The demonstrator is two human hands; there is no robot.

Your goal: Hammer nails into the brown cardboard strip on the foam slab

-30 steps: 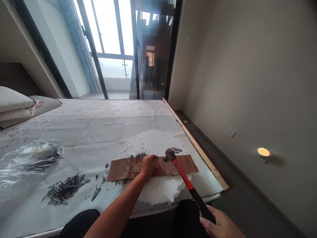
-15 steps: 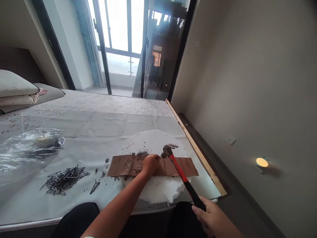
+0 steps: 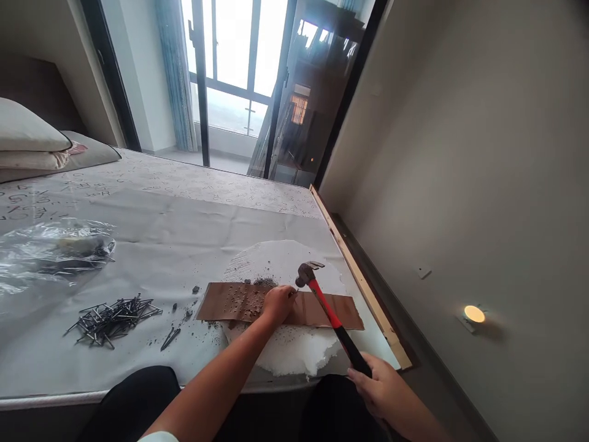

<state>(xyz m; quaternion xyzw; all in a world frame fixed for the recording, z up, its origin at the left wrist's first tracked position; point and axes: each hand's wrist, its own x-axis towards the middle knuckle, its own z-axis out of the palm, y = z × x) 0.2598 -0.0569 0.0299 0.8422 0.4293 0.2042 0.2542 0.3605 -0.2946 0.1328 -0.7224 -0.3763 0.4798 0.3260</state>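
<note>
My left hand [image 3: 277, 305] rests on a brown strip of cardboard [image 3: 329, 310], its fingers pinched around a nail [image 3: 296, 291] that barely shows. The left part of the strip is pocked with many small holes. My right hand [image 3: 378, 385] is wrapped round the black grip of a claw hammer [image 3: 324, 304] with a red and black handle. The hammer's head hovers just above and beside my left fingertips, striking face towards the nail. Under the cardboard lies a white, ragged-edged slab [image 3: 294, 356], strewn with dark crumbs.
A pile of nails [image 3: 113, 320] lies on the grey sheet [image 3: 184, 227] at left, with two loose nails [image 3: 170, 339] nearer the strip. Farther left is a clear plastic bag [image 3: 55, 252]. A wooden rail [image 3: 363, 279] edges the bed on the right, beside the wall.
The camera view has tilted slightly. The hammer head sits a little higher and more to the left in view. Both hands keep their holds, and the cardboard stays in place.
</note>
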